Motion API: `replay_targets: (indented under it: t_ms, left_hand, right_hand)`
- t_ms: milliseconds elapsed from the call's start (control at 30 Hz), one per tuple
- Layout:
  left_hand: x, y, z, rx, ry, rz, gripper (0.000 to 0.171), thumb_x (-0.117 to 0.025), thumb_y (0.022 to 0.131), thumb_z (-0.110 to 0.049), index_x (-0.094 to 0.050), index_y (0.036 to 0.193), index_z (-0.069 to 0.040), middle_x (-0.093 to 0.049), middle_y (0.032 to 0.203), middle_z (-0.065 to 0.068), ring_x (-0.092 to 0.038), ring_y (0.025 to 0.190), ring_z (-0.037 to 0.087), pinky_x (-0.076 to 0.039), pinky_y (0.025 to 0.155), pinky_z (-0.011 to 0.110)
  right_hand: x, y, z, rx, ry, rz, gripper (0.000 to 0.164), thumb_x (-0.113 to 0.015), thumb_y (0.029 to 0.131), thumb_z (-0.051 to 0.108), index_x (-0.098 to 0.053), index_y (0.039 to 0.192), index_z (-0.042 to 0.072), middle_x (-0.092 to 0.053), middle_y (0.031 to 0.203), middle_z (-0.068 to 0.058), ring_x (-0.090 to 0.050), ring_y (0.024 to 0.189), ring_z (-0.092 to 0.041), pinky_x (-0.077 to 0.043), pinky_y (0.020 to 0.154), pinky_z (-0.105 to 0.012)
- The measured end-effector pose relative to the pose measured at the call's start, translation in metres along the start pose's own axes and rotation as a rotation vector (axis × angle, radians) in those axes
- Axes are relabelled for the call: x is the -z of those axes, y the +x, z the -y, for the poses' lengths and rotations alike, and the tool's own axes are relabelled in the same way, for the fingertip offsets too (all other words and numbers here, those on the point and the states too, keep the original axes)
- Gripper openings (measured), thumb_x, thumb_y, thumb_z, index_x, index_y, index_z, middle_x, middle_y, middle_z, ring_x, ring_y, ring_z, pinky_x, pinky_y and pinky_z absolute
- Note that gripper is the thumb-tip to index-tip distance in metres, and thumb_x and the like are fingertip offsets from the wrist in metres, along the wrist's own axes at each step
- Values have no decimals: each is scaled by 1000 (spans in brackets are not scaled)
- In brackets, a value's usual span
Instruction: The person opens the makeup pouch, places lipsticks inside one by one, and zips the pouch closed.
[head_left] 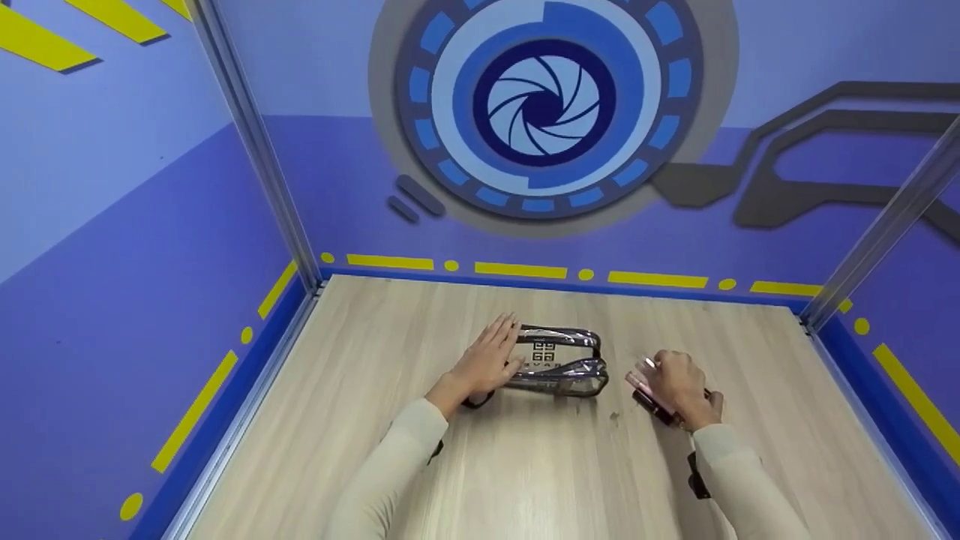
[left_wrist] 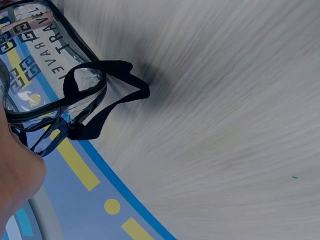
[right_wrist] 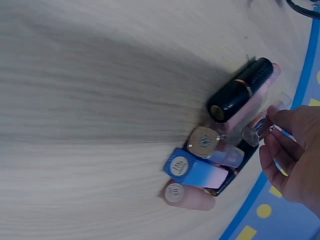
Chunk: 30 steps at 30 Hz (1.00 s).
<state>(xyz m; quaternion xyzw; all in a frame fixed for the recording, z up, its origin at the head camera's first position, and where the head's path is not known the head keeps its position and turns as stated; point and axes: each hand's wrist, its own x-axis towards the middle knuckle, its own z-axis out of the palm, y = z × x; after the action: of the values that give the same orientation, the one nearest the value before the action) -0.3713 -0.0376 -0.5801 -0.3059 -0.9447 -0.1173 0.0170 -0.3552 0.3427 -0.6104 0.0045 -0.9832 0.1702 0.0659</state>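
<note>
Leftward from the fingers of the right hand (head_left: 681, 384), which pinched one clear-capped cosmetic tube (right_wrist: 256, 128), lay one transparent black-trimmed pouch (head_left: 561, 370), long axis running sideways; the left hand (head_left: 486, 363) was nearer, straight fingers resting on it. Beside the pinched tube, on the tabletop (head_left: 525, 469): two black tubes (right_wrist: 240, 90), two pink tubes (right_wrist: 191, 196), one gold-ended tube (right_wrist: 203, 142), one blue-and-pink container (right_wrist: 196, 170).

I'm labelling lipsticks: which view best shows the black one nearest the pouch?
Right wrist view: the black lipstick appears large and unobstructed. The head view shows it small, beside the right hand; the left wrist doesn't show it.
</note>
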Motion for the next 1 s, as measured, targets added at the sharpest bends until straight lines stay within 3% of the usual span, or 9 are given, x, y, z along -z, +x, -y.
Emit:
replay_targets:
  t_ms: [300,567,667,767,867,933,1000]
  left_hand:
    - [3,0,1,-9,-8,-12,70,-37,109,-39,-12,163,-1,-12,172,16,-10,161,33,-17,130,49]
    - [4,0,1,-16,-3,-23,70,-39,109,-36,-15,163,0,-14,172,17,-14,160,35,-18,130,49]
    - [3,-1,1,-17,-8,-20,69,-37,109,-37,-14,163,0,-13,172,16,-12,160,34,-18,130,48]
    - [3,-2,0,-17,-19,-19,67,-35,110,-35,-15,163,1,-13,172,17,-13,160,35,-18,130,49]
    - [3,-2,-1,-18,-29,-24,65,-36,110,-31,-17,162,2,-15,171,19,-14,160,36,-20,129,50]
    - [3,-3,-2,-23,-29,-30,63,-36,110,-28,-18,162,3,-16,171,19,-15,159,37,-20,129,51]
    - [3,-3,-3,-26,-28,-34,63,-36,110,-27,-18,162,2,-16,171,19,-15,159,37,-18,129,50]
  right_hand:
    - [32,16,46,186,172,-244,24,-61,92,-8,-61,116,-11,-64,108,-34,-61,103,-54,-52,86,-65]
    - [44,21,110,483,290,-398,15,-66,88,-13,-67,102,-9,-67,94,-26,-65,86,-45,-55,76,-58]
    - [43,19,131,570,317,-348,13,-66,86,-15,-68,99,-11,-67,92,-25,-66,83,-41,-57,77,-54]
    - [42,14,147,624,288,-220,13,-66,86,-15,-71,98,-12,-68,91,-24,-67,81,-37,-61,75,-46]
    - [39,9,155,654,260,-74,7,-70,87,-9,-74,93,-10,-70,86,-21,-68,76,-32,-61,68,-40]
    - [35,7,158,667,222,-31,2,-74,85,-6,-75,88,-7,-72,81,-18,-67,73,-26,-60,64,-36]
    - [32,6,159,659,185,-12,8,-79,83,0,-73,79,-3,-70,75,-14,-62,67,-19,-55,59,-33]
